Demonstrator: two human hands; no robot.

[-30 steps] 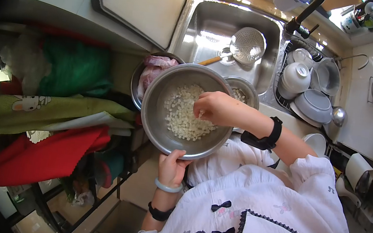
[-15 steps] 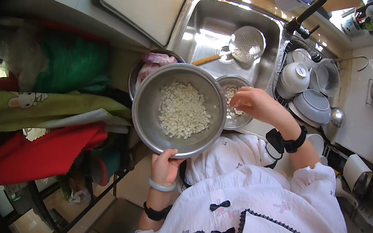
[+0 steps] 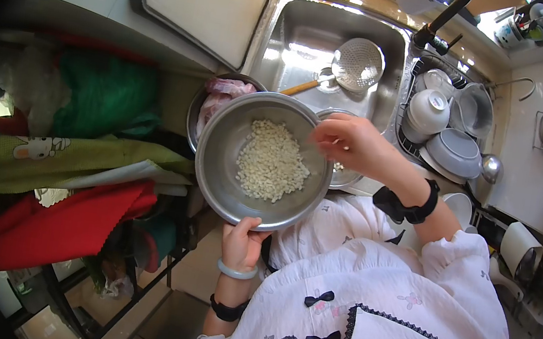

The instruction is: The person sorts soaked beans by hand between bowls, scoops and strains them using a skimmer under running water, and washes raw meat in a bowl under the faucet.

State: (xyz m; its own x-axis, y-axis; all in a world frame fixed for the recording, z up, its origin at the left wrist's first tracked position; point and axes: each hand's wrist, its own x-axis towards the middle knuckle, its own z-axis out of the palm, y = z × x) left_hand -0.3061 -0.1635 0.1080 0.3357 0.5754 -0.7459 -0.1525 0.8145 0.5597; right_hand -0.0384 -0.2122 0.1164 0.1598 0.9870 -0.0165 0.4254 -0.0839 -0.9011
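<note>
Large metal bowl (image 3: 216,175), near rim gripped by left hand (image 3: 242,246). Pale kernels (image 3: 274,163) heaped inside, left of and slightly below right fingertips in view; heap slightly elongated, upper left to lower right. Right hand (image 3: 356,146) above smaller bowl (image 3: 348,180), fingers loosely curled, contents indeterminable.

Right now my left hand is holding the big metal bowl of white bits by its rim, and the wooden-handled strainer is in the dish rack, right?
Not quite: the wooden-handled strainer is in the sink, as the head view shows. The rest holds: your left hand has the big metal bowl of white bits by its rim.
</note>
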